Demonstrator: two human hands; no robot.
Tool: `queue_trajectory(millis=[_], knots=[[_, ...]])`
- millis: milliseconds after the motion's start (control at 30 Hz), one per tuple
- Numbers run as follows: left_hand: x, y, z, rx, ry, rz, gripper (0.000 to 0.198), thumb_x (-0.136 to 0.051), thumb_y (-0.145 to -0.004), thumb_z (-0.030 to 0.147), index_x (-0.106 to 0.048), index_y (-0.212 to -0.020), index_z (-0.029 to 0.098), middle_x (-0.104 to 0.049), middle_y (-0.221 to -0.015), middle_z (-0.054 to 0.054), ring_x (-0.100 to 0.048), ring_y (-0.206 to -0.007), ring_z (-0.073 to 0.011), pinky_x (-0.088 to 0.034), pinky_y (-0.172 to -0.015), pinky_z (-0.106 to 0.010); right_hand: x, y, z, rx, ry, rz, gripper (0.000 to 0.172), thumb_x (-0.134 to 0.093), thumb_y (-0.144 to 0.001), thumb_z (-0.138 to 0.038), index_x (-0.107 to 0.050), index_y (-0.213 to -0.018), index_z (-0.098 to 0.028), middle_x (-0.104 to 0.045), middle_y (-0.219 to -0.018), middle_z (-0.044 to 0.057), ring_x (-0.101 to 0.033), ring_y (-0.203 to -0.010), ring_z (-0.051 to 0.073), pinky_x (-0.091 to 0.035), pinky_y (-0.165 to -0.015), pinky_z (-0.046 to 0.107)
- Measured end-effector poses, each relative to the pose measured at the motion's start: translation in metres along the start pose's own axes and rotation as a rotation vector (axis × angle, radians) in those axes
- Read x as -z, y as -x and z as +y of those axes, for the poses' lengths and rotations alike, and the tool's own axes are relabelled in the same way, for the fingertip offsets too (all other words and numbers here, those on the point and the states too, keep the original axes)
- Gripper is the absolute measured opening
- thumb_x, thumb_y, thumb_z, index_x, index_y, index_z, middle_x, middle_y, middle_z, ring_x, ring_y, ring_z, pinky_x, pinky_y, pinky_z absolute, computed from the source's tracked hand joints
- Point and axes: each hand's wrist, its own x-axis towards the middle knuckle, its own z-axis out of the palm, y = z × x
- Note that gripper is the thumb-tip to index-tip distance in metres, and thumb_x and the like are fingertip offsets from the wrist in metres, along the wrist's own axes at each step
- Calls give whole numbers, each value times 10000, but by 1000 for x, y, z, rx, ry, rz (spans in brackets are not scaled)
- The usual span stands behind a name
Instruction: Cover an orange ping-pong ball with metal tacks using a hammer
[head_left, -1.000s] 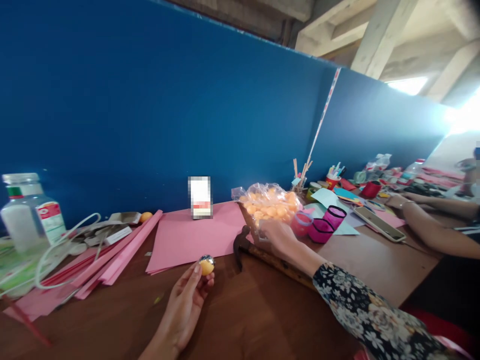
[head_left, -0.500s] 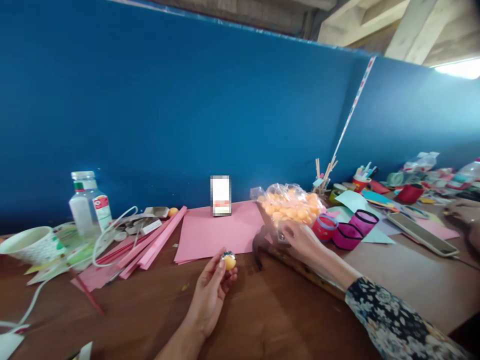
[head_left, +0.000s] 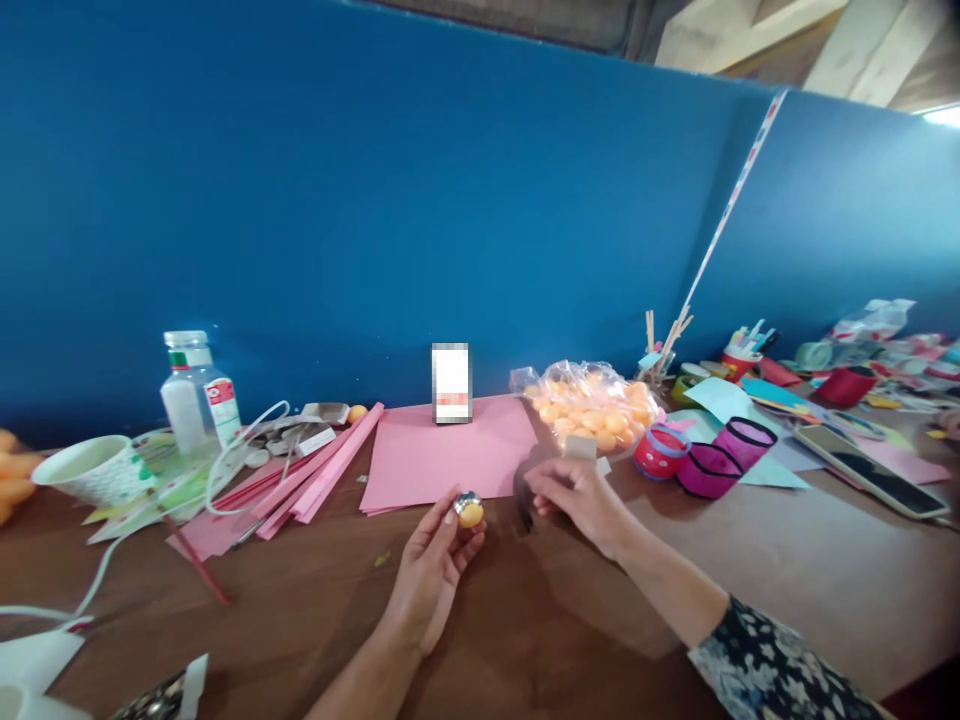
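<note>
Between the thumb and fingers of my left hand (head_left: 435, 575) is a small orange ball (head_left: 471, 514) with a shiny silver covering on its upper part. My right hand (head_left: 574, 500) hovers to the right of it, thumb and fingers drawn together; whatever they pinch is too small or hidden to tell. Just left of those fingertips lies a dark curved strip (head_left: 523, 500), by the right edge of the pink paper sheets (head_left: 450, 465). Behind my right hand rests a clear plastic bag of orange balls (head_left: 600, 415), with a small greyish piece (head_left: 581, 447) in front of it.
A small white upright object (head_left: 451, 385), blurred out, stands behind the pink sheets. Leftward are folded pink strips (head_left: 341, 465), a clear bottle (head_left: 191, 400), a paper cup (head_left: 94, 470) and a white cable (head_left: 112, 560). Rightward sit purple rings (head_left: 709, 470) and a phone (head_left: 870, 470).
My right hand has drawn back from the bag toward my left hand, its fingers pinched. The left hand still holds the ball. The whole view has shifted slightly.
</note>
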Motion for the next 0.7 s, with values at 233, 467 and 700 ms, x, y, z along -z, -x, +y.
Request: queue_trajectory(millis=[233, 467, 700], knots=[[3, 0, 0, -6, -15, -27, 423, -604, -773, 238, -533, -1190, 215, -674, -1036, -78, -638, -892, -166, -479, -843, -303, -53, 7, -4, 47, -215, -102, 184, -619, -744, -308, -620, -839, -151, -617, -681, 3, -570, -622, 117, -477, -609, 255], [1, 1, -1, -17, -46, -39, 435, -596, -780, 218, -505, -1205, 230, -648, -1066, -65, -624, -889, -150, -473, -847, -307, -63, 12, 14, -25, -275, -33, 146, -621, -737, -306, -598, -763, -164, -606, -712, -5, -529, -612, 109, -448, -590, 234], [-1, 0, -2, 1, -69, -2, 450, -626, -754, 235, -519, -1191, 255, -651, -1051, -50, -624, -864, -141, -479, -833, -304, -66, 17, 14, -45, -321, -33, 116, -621, -736, -270, -583, -734, -161, -575, -679, -10, -505, -617, 113, -430, -610, 240]])
